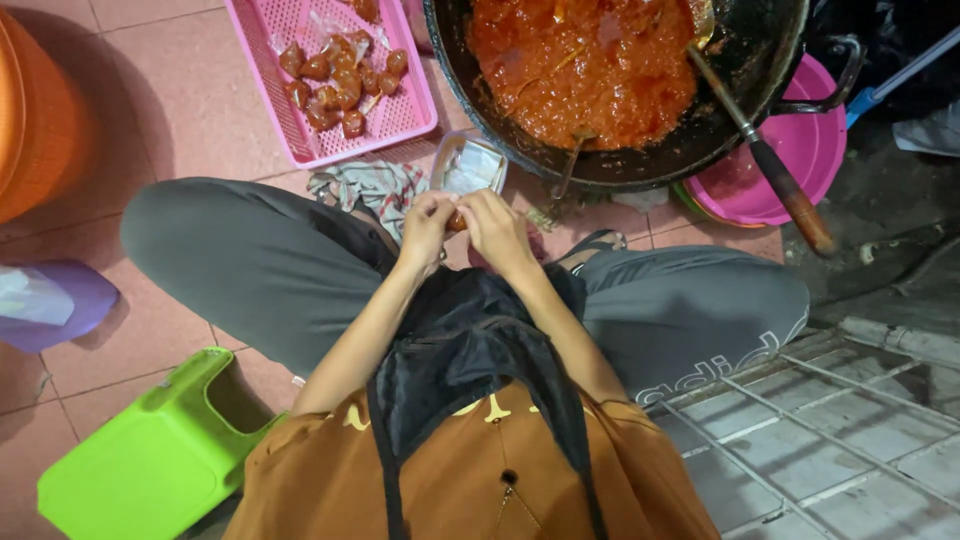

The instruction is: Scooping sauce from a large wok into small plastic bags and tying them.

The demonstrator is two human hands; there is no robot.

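My left hand and my right hand meet in front of me above my crossed legs. Together they pinch a small packet of red paste that shows between the fingers. Just beyond the hands stands a small clear container holding plastic wrappers. A big black wok full of red-orange paste sits right behind it. A pink basket at the upper left holds several filled packets.
A ladle with a wooden handle leans out of the wok over a pink basin. A patterned cloth lies by my knee. A green stool, an orange tub and a metal grate surround me.
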